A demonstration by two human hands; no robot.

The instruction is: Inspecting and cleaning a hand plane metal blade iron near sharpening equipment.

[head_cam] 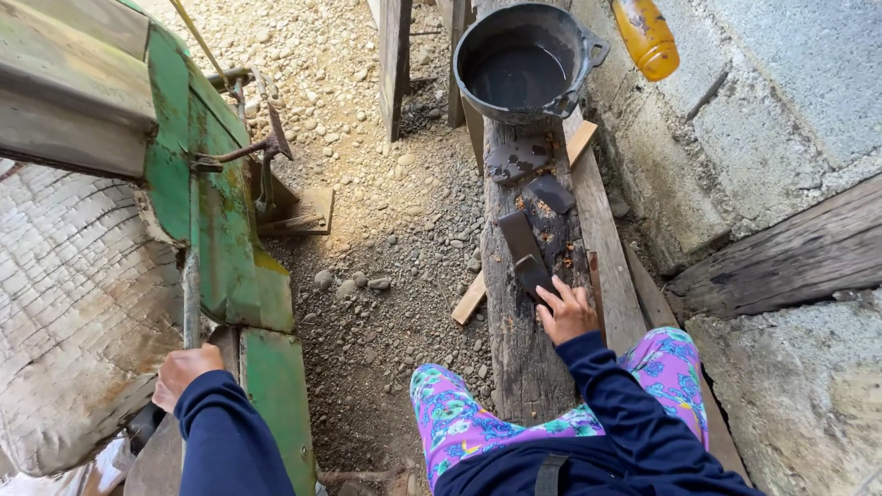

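A dark round pot [525,62] with side handles stood at the far end of a weathered wooden plank [520,358], and it held a shallow pool of dark liquid. Just beyond it, an orange bottle [647,37] leaned against the grey concrete wall [735,110]. On the plank between the pot and the person lay several flat dark pieces: an irregular one [516,158] nearest the pot, a smaller square one [549,193] beside it, and a long rectangular one [520,239] closer in. The right hand [566,312] rested on the plank with its fingers loosely spread, the fingertips touching the near dark piece [532,273] at its lower edge, pressing rather than gripping it. The left hand [182,373] was curled closed around a grey metal bar [191,294] that ran up along the green-painted edge of a worn machine [220,230] on the left. Both arms wore dark blue sleeves, and the knees showed in bright floral trousers [459,422]. Loose gravel [386,230] covered the ground between the machine and the plank.
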